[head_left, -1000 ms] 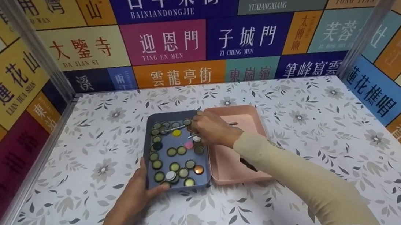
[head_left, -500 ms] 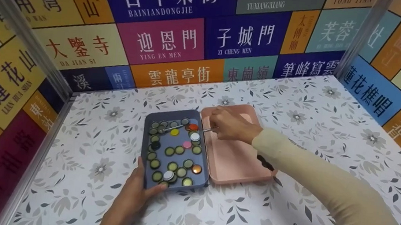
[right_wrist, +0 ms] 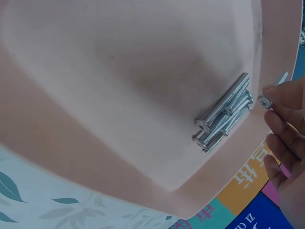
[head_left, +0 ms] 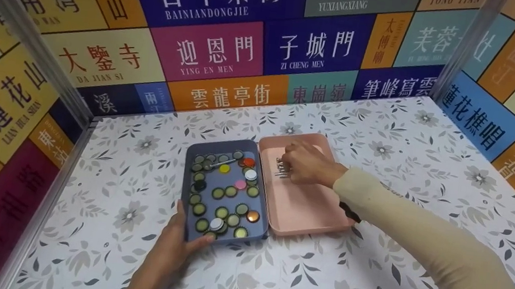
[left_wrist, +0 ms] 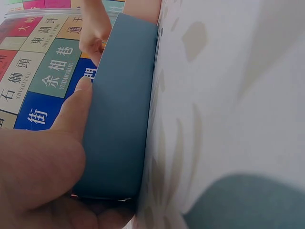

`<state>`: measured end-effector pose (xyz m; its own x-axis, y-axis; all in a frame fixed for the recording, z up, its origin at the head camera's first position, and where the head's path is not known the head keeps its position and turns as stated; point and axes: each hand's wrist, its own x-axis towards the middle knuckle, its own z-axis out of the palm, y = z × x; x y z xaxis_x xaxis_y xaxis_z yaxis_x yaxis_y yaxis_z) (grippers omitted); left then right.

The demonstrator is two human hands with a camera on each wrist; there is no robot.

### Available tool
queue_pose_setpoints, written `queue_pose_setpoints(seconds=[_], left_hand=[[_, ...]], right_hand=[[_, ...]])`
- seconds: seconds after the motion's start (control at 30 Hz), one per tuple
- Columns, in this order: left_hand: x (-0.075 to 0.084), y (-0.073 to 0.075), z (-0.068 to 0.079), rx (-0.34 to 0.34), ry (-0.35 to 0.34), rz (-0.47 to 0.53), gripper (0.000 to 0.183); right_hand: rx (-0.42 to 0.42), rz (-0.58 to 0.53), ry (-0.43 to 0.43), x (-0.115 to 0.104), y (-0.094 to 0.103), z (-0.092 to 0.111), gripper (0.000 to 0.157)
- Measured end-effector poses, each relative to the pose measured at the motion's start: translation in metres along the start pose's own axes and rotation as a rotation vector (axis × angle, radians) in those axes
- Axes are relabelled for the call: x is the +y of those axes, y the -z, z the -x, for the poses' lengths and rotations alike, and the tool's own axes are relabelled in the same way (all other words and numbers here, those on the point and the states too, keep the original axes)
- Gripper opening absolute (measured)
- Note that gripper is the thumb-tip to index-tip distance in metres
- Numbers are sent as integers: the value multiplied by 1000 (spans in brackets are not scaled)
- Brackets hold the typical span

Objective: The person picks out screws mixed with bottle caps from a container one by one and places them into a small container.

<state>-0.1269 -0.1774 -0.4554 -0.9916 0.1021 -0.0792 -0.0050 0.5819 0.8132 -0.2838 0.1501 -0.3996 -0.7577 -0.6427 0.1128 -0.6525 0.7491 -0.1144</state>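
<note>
My left hand [head_left: 165, 246] grips the near left corner of a blue tray [head_left: 222, 146]; the left wrist view shows its fingers against the blue side wall [left_wrist: 119, 109]. Several bottle caps [head_left: 230, 192] lie in this tray, mostly olive-lined, others white, orange, yellow and pink. Among them a silver bolt [head_left: 224, 163] lies near the top. My right hand [head_left: 310, 163] is over the pink tray [head_left: 307, 215]. In the right wrist view its thumb and finger pinch a bolt [right_wrist: 265, 101], beside a small bundle of silver bolts [right_wrist: 224, 114] on the pink floor.
Both trays stand side by side, long edges touching, on a white leaf-and-flower patterned tabletop [head_left: 401, 177]. Coloured panels with Chinese lettering [head_left: 210, 50] wall in the back and both sides. A clear corner strip [head_left: 54, 49] runs up at the left.
My right hand has moved right, from the blue tray's upper right edge to over the pink tray, carrying a bolt. The left hand keeps its grip on the blue tray.
</note>
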Motion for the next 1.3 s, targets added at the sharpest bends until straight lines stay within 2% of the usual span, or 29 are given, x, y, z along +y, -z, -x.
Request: queue_pose_setpoints(seconds=[0.07, 0.23, 0.5, 0.8, 1.07, 1.23, 1.3], left_hand=[[0, 0, 0, -3, 2, -6, 122], [0, 0, -1, -8, 18, -4, 123], [2, 0, 0, 8, 3, -100, 122], [-1, 0, -1, 6, -13, -65, 121], [1, 1, 0, 2, 34, -48, 122], [-1, -1, -2, -3, 40, -22, 123], [-1, 0, -2, -10, 40, -51, 123]], right_hand=[[-18, 6, -14, 1, -1, 2, 7], [-56, 32, -37, 3, -5, 6, 10], [-62, 14, -42, 5, -9, 7, 10], [-67, 7, -36, 8, -15, 7, 8], [-52, 18, -33, 10, -17, 10, 10], [-38, 40, -32, 13, -19, 11, 9], [-28, 43, -27, 13, -19, 12, 8]])
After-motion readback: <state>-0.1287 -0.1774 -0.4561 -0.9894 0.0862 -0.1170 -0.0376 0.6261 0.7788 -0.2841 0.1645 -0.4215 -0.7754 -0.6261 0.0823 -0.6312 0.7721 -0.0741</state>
